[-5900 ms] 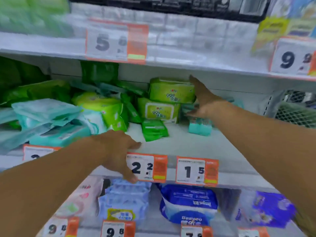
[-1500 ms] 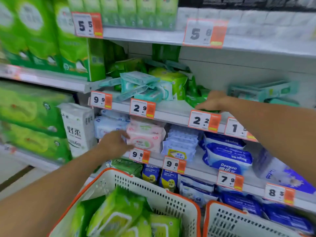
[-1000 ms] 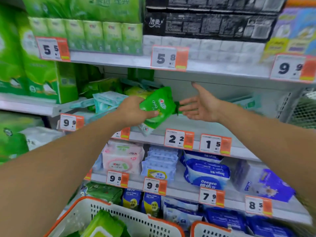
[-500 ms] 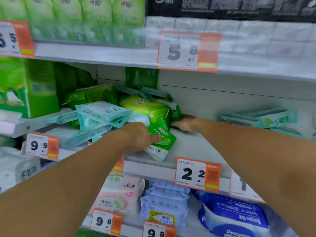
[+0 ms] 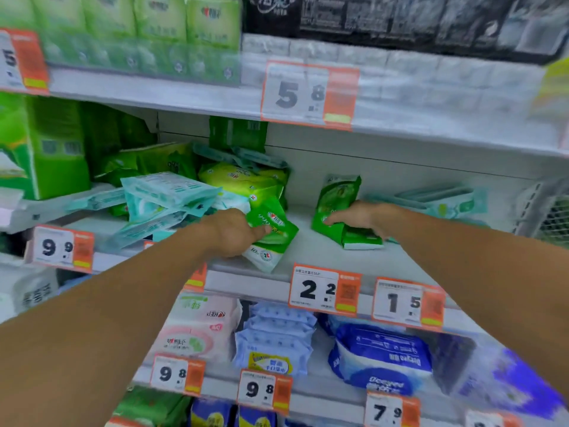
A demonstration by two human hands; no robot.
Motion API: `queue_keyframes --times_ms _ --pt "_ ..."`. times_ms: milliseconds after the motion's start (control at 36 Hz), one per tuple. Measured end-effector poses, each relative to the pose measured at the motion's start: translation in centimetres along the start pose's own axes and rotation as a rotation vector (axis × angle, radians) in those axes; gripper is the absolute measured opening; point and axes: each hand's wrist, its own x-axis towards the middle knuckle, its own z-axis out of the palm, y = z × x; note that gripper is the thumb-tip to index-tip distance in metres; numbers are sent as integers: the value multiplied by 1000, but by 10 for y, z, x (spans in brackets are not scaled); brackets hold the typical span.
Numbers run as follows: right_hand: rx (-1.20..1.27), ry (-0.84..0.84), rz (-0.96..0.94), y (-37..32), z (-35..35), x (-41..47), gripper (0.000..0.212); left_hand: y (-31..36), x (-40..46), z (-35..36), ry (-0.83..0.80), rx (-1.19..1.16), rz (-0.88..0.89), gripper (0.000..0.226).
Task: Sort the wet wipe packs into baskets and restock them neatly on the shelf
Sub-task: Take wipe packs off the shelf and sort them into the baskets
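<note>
Above the 2.2 price tag [image 5: 324, 289], the left hand [image 5: 229, 232] pinches a green pack [image 5: 272, 238] at the shelf [image 5: 308, 241] edge; the right hand [image 5: 361, 218] grips standing packs [image 5: 337, 211]. A loose pinch could drop the overhanging pack, and a nudge could topple the heap [image 5: 172, 198] left of the tag.

Bright, even store light, hardly a shadow. Motion blur smears the top shelf [image 5: 184, 97] and the 5.8 price tag [image 5: 308, 95]; edges bow wide-angle, while the 2.2 tag [image 5: 324, 289] reads sharp.

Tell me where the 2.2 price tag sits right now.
The 2.2 price tag hangs on the middle shelf's front edge, centre of the head view, just left of the 1.5 tag and below the right hand.
</note>
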Motion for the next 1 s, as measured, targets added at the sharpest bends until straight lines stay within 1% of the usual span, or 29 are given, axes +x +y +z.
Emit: queue_keyframes --times_ms 56,111,167,194,250,333,417,444,528,556,611,639,694,722,750,778,806,861,889,917,944,1000 --pt "18 17 18 4 -4 -23 65 1 -16 -2 121 -171 53 59" --pt "141 56 12 8 -7 -39 51 2 -33 -4 271 -320 127 38" --pt "316 97 38 13 -8 -53 37 0 -51 -4 336 -456 154 29" --pt "382 107 59 16 -9 -62 35 -2 -58 -2 332 -528 154 27" --pt "410 100 93 20 -9 -77 36 -7 -74 3 296 -635 122 25" --pt "415 34 88 17 -6 -98 44 -14 -97 14 279 -686 99 22" --pt "471 -35 112 -1 -5 -114 62 -15 -117 20 223 -772 65 18" --pt "468 -56 119 -10 -4 -121 65 -15 -121 21 215 -792 48 17" --pt "418 -108 117 -29 1 -132 56 -18 -128 21 218 -888 -10 16" --pt "381 -112 118 -32 5 -130 58 -19 -130 20 228 -928 -35 16" --pt "283 -103 104 -38 14 -128 72 -22 -135 21 252 -1021 -80 15" --pt "244 -101 103 -43 18 -126 75 -23 -139 21 266 -1072 -97 14" --pt "175 -94 107 -51 25 -122 73 -28 -144 25 298 -1145 -118 11" --pt "145 -96 116 -54 26 -124 66 -31 -147 27 306 -1169 -123 9" --pt "121 -74 113 -57 26 -128 52 -35 -150 29 306 -1195 -126 8" --pt "106 -48 113 -58 27 -127 34 -39 -153 32 304 -1234 -131 7" --pt "122 -36 127 -59 28 -128 26 -43 -156 36 296 -1288 -137 7" --pt "137 -10 132 -60 33 -131 31 -51 -162 45 276 -1392 -160 17" --pt "168 -15 150 -59 36 -129 28 -54 -164 49 271 -1416 -171 20" --pt "224 -24 170 -60 40 -128 27 -57 -165 52 267 -1423 -180 20" --pt "270 -28 195 -60 45 -128 31 -60 -165 54 267 -1417 -191 18" --pt "322 -13 191 -56 51 -125 44 -65 -163 54 286 -1404 -216 15"
